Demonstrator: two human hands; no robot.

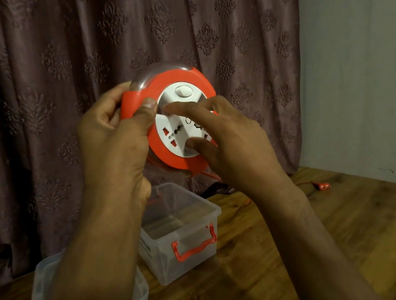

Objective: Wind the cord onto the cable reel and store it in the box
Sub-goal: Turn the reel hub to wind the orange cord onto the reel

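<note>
Lower left of the frame: a clear lid (42,280) lies on the wooden table (366,239), partly hidden behind the left forearm. Centre left: the left hand (113,138) grips the red rim of the cable reel (172,117), thumb on the front and fingers curled behind, holding it raised before the curtain (19,75). Centre: the right hand (229,139) rests extended fingers on the reel's white socket face, apparently to turn it. Below the reel stands the open clear box (179,232), with a red handle (195,245). Centre right: the red cord (306,183) trails from the reel's underside across the table to the plug (323,186) at right.

Risks, as judged: the trailing cord may snag on the table's far edge or the box rim during winding; the plug may whip across the table as slack shortens; fingers pressing flat may slip on the smooth face. The cord remains largely unwound.
</note>
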